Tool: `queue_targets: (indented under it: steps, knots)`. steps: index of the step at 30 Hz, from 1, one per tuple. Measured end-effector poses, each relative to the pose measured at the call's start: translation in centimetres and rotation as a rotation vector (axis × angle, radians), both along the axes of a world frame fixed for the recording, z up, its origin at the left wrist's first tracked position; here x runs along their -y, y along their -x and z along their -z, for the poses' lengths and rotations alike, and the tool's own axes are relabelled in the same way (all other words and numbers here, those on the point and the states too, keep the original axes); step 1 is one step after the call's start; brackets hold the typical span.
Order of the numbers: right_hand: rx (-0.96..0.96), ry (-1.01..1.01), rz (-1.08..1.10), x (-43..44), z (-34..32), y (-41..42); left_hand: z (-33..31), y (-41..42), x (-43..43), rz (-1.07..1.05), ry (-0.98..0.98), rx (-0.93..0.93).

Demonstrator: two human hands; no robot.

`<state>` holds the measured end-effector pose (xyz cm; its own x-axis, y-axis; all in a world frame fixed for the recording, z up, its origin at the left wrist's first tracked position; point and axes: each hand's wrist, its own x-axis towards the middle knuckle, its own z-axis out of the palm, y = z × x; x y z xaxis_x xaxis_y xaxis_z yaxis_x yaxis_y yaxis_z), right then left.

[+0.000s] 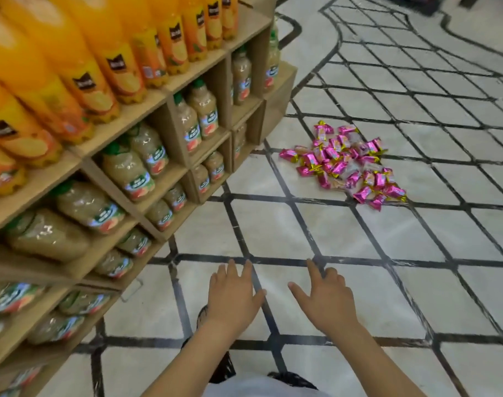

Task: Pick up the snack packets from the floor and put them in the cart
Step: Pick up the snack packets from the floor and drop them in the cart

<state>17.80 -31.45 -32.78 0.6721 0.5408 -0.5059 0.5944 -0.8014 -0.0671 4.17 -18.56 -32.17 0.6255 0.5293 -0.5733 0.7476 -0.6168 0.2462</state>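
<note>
floor (273, 233): pale tiles, dark lines | snack packets (347, 163): pink heap on it, nr shelf unit (170, 138) end

Snack packets (348, 163) heaped on floor (287, 224), ahead and right of both hands. Shelf (170, 90) of bottles (136, 170) stands left, near the heap.

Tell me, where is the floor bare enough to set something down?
Bare floor lies between the left hand, the right hand and the pink packets, and again right of the packets. The pile itself is crowded, and the shelf of bottles hems the left side.
</note>
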Motion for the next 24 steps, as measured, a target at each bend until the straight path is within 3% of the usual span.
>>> queue_targets:
  steps: [6,12,24]
  knots:
    - [-0.007,-0.042,0.114,-7.2,-1.4,-0.1,-1.1,-2.5,-9.5,0.169,-0.027,0.003]
    - [-0.011,-0.032,0.264,-8.9,-1.5,-2.9,-0.6,-8.0,-13.1,0.298,0.009,0.027]
    - [-0.061,-0.109,0.443,-7.6,0.6,-20.4,0.4,-26.1,-12.6,0.39,-0.058,-0.08]
